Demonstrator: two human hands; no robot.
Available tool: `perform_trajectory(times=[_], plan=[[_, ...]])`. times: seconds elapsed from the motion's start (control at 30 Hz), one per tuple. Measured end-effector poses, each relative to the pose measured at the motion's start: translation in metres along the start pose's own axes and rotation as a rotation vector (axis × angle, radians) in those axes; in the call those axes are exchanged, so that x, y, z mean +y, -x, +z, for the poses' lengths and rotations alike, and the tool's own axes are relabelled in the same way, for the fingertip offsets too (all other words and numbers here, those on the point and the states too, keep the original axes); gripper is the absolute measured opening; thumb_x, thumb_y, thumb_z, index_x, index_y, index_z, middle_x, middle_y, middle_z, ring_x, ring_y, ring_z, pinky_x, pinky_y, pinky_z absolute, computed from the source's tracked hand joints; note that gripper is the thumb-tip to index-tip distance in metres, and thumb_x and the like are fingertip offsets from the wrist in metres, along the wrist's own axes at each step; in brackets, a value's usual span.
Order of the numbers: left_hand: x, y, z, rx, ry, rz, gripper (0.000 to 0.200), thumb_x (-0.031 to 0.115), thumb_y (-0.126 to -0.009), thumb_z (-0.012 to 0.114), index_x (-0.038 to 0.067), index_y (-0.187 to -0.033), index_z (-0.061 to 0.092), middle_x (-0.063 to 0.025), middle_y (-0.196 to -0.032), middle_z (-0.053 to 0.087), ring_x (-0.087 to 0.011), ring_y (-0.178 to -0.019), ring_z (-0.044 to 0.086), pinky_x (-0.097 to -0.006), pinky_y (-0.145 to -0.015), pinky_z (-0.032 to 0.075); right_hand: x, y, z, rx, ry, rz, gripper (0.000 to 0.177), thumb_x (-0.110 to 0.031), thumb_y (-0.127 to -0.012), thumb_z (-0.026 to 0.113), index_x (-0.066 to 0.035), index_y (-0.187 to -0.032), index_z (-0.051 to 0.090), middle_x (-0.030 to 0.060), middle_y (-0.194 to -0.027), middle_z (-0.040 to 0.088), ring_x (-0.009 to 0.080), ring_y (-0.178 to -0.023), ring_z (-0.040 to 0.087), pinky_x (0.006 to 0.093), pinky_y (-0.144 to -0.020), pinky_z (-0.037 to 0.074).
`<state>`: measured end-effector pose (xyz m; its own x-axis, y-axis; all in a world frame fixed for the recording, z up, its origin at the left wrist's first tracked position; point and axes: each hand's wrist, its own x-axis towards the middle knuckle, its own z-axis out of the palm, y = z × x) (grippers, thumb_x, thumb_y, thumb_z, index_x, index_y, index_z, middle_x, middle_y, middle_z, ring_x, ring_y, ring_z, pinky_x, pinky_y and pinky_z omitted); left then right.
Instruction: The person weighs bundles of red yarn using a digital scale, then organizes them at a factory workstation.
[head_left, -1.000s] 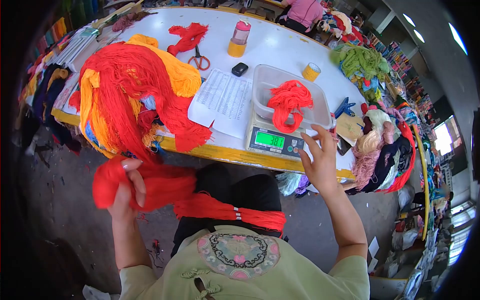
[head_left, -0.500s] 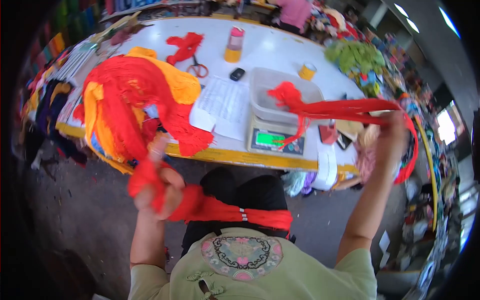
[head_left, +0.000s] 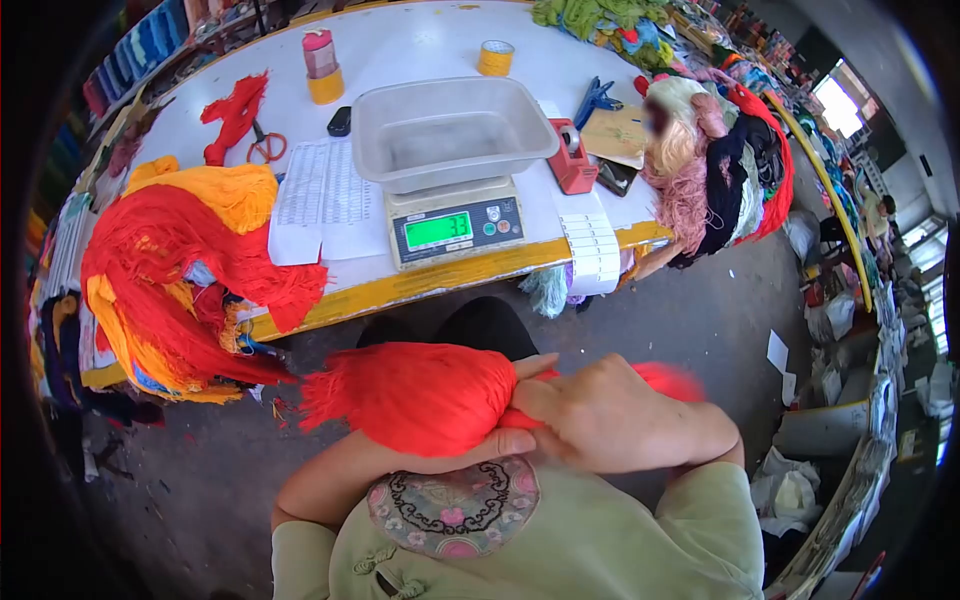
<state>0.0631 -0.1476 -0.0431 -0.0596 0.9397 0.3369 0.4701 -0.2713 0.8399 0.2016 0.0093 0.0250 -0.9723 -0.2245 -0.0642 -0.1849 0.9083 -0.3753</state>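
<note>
now the right hand (head_left: 610,420) is closed tight over the narrow end of a red yarn bundle (head_left: 410,395), holding it against the person's chest, off the desk (head_left: 420,40) and just below its near edge. the left hand (head_left: 488,452) lies under the bundle, mostly hidden, so i cannot tell how its fingers stand. a scale (head_left: 450,228) bearing a plastic tray (head_left: 450,130) sits at the desk's near edge, and a heap of red and orange yarn (head_left: 190,270) spills over its near left corner.

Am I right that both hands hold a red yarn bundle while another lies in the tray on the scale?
No: the head view shows the tray on the scale empty; left hand and right hand do hold the red yarn bundle.
</note>
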Motion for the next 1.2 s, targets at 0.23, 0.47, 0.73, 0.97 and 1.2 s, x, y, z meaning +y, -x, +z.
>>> perform_trajectory(times=[0.23, 0.47, 0.73, 0.97, 1.2], plan=[[-0.015, 0.04, 0.004, 0.109, 0.217, -0.485, 0.043, 0.022, -0.094, 0.061, 0.008, -0.134, 0.054, -0.0031, -0.079, 0.062, -0.0151, -0.067, 0.059, -0.0298, -0.067, 0.049, 0.226, 0.033, 0.137, 0.838, -0.574, 0.614, 0.024, -0.004, -0.087, 0.067, -0.004, -0.109, 0.057, 0.0101, -0.098, 0.061, 0.0172, -0.09, 0.062, 0.0286, -0.079, 0.05], [-0.024, 0.039, 0.013, 0.121, 0.374, -0.549, 0.037, 0.019, -0.1, 0.054, 0.009, -0.135, 0.051, 0.0028, -0.078, 0.059, -0.0031, -0.064, 0.05, -0.0209, -0.059, 0.043, 0.29, 0.055, 0.167, 0.914, -0.527, 0.631, 0.033, 0.005, -0.085, 0.066, -0.004, -0.115, 0.058, 0.0055, -0.099, 0.065, 0.0122, -0.087, 0.06, 0.0283, -0.08, 0.049], [-0.033, 0.038, 0.019, 0.209, 0.468, -0.643, 0.032, 0.023, -0.1, 0.056, 0.008, -0.129, 0.054, 0.0017, -0.08, 0.06, -0.004, -0.065, 0.052, -0.0208, -0.058, 0.043, 0.28, 0.062, 0.151, 0.944, -0.344, 0.689, 0.019, 0.003, -0.083, 0.068, -0.003, -0.101, 0.065, 0.0062, -0.085, 0.067, 0.0144, -0.076, 0.064, 0.0286, -0.073, 0.051], [-0.037, 0.039, 0.021, 0.237, 0.491, -0.6, 0.032, 0.023, -0.1, 0.056, 0.008, -0.129, 0.053, 0.0003, -0.081, 0.061, -0.0039, -0.064, 0.051, -0.0204, -0.058, 0.043, 0.273, 0.052, 0.133, 0.988, -0.237, 0.579, 0.019, 0.003, -0.079, 0.07, -0.004, -0.096, 0.07, 0.0097, -0.078, 0.066, 0.0195, -0.07, 0.064, 0.0311, -0.069, 0.05], [-0.041, 0.053, 0.018, 0.38, 0.569, -0.595, 0.042, 0.019, -0.099, 0.056, 0.007, -0.138, 0.044, -0.0022, -0.083, 0.063, -0.0047, -0.064, 0.053, -0.0195, -0.056, 0.043, 0.259, 0.054, 0.135, 1.145, 0.217, 0.436, 0.016, 0.001, -0.076, 0.072, -0.006, -0.09, 0.071, 0.0112, -0.085, 0.064, 0.0251, -0.073, 0.061, 0.034, -0.068, 0.048]])
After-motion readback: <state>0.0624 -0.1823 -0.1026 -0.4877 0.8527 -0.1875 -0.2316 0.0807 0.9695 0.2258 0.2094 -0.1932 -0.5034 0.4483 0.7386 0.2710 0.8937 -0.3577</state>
